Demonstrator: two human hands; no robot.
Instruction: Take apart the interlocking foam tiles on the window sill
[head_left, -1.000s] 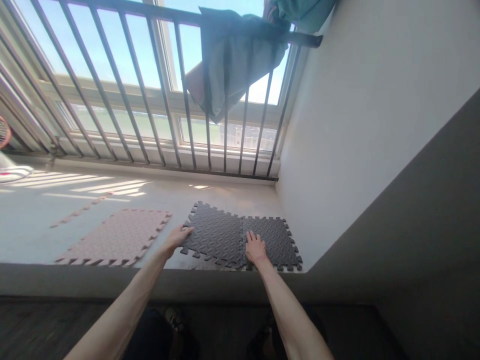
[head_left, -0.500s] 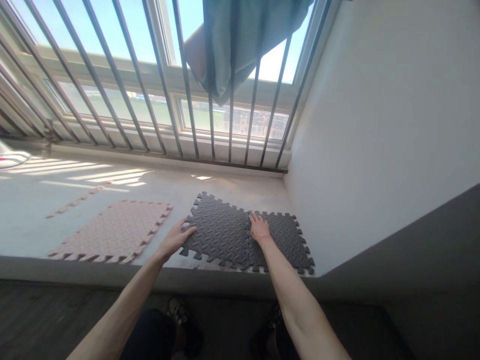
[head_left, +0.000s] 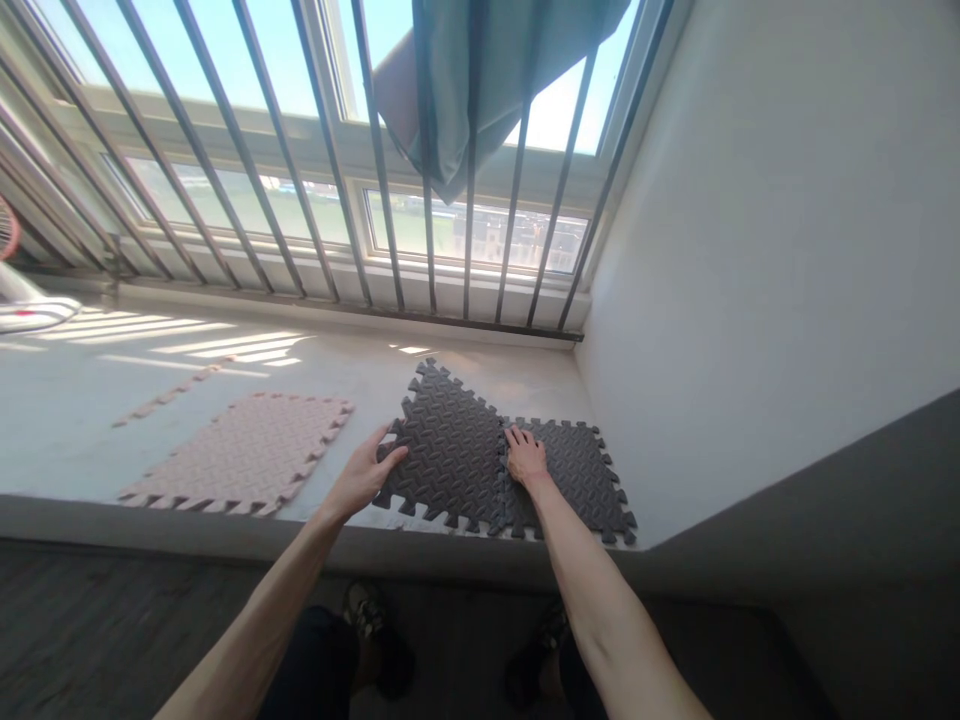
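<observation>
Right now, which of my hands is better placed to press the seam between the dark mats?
Your right hand, probably: it rests on the right mat beside the seam. Your left hand holds the left mat up by its outer edge.

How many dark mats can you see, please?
2: the left mat, tilted up in the left hand; the right mat, flat beside the wall, partly under the right hand.

The forearms (head_left: 589, 595) were bare; beside the dark trousers (head_left: 313, 660), the left shoe (head_left: 366, 610) looked mottled, dark and pale.
</observation>
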